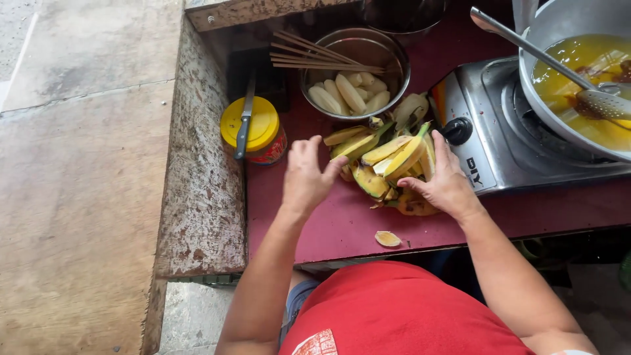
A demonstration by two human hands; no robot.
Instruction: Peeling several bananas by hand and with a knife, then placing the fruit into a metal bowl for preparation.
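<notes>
- The left hand (307, 177) rests at the left edge of a pile of banana peels (384, 161) on the dark red bench (342, 227), palm down, fingers spread and loosely curved; it touches the peels with its fingertips but does not close on anything that can be seen.
- The right hand (447, 181) lies against the right side of the same pile, fingers curled round the peels, cupping them from that side.
- The peels are yellow and green, heaped in the middle of the bench between the two hands, just in front of a metal bowl (394, 56).
- The bowl holds peeled bananas (348, 92), pale and whole, and a bundle of thin wooden sticks (322, 58) lies across its rim.
- A single small scrap of peel (387, 238) lies apart, near the front edge of the bench.
- To the left of the pile stands a jar with a yellow lid (257, 128), and a knife (245, 118) lies on top of that lid.
- To the right sits a steel gas stove (486, 125) with a black knob (457, 130) facing the pile.
- On the stove stands a pan (545, 39) of yellow oil with pieces in it, and a slotted metal ladle (601, 102) rests in the oil, its handle reaching up to the left.
- The person wears a red shirt (401, 309).
</notes>
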